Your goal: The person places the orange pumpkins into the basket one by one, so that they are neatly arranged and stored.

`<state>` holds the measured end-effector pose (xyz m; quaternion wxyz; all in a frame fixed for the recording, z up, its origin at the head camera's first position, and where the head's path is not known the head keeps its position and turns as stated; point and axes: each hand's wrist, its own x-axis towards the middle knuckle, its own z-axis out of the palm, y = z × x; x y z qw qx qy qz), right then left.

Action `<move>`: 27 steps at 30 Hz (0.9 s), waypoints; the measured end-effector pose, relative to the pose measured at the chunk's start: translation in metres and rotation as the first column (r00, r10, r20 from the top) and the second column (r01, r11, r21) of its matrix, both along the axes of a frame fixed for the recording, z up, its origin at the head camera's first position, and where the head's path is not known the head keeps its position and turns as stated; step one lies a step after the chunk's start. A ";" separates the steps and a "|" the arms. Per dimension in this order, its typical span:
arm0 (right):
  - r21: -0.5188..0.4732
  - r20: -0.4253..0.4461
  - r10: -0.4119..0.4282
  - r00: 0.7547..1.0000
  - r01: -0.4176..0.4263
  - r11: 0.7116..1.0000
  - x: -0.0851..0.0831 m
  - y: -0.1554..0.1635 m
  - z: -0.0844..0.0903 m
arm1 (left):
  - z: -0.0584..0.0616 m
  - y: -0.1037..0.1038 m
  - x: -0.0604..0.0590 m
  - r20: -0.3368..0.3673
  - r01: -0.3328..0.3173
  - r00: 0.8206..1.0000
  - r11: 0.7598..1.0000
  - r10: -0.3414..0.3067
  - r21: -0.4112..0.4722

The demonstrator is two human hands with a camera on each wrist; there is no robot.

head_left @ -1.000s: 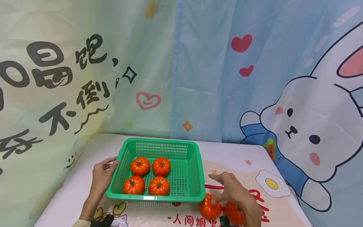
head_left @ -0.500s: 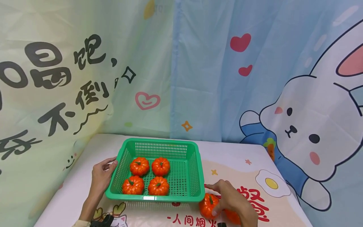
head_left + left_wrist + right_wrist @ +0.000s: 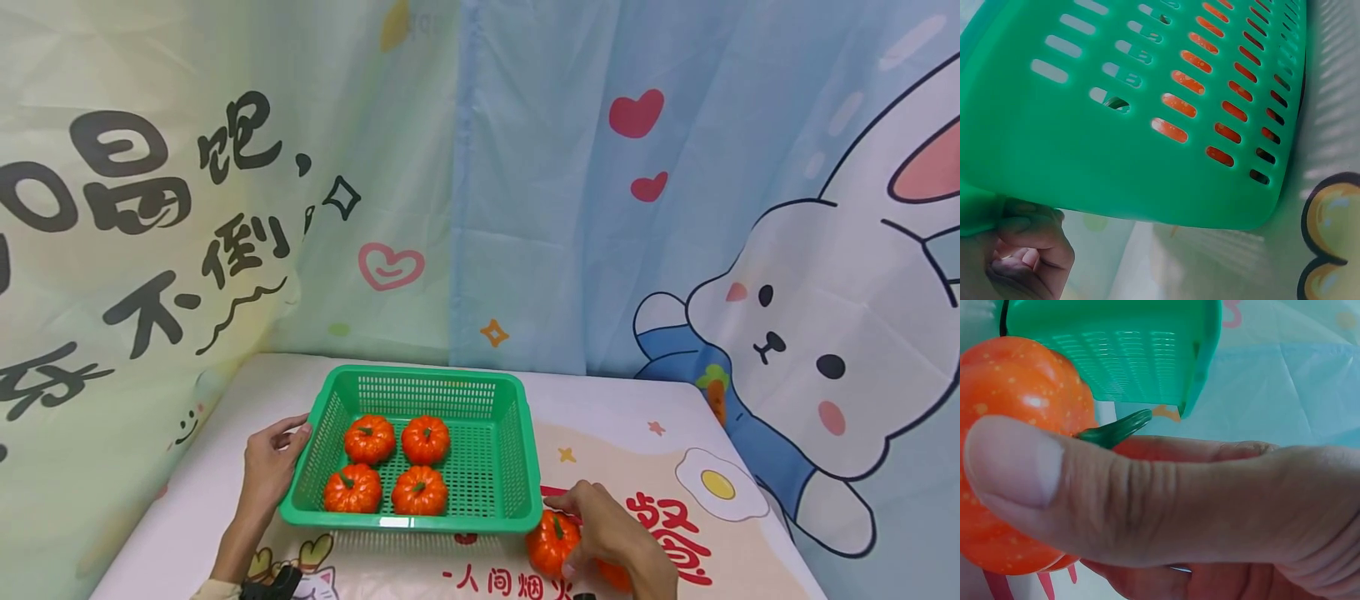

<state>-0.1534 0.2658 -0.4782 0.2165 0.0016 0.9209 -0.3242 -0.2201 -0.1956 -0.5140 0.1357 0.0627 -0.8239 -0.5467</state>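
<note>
Right hand: open above a second ago, now closed around small orange plastic pumpkin near tabletop's front edge, beside green perforated plastic basket; pickup apparently beginning. Left hand: unchanged, gripping basket's left rim.

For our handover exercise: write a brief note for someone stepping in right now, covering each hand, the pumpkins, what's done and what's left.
Left hand: grips the left rim of the green basket.
Right hand: curled round a pumpkin on the table, just off the basket's near right corner.
Done: four pumpkins sit in the basket's left half, in two rows.
Left: the held pumpkin, plus another pumpkin mostly hidden under the right hand, are outside the basket.
</note>
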 end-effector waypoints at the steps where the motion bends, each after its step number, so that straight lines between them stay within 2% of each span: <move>1: -0.005 0.000 0.007 1.000 -0.007 1.000 0.000 0.000 -0.001 | 0.000 0.000 0.000 -0.002 -0.001 1.000 1.000 0.001 -0.003; 17: -0.111 -0.019 0.085 0.996 -0.087 0.990 0.000 0.005 -0.004 | 0.000 0.001 0.000 0.011 -0.006 1.000 1.000 0.007 -0.023; 27: -0.103 0.007 0.088 0.996 -0.086 0.991 0.000 0.006 0.000 | 0.001 0.001 0.000 0.010 -0.011 1.000 1.000 0.011 -0.025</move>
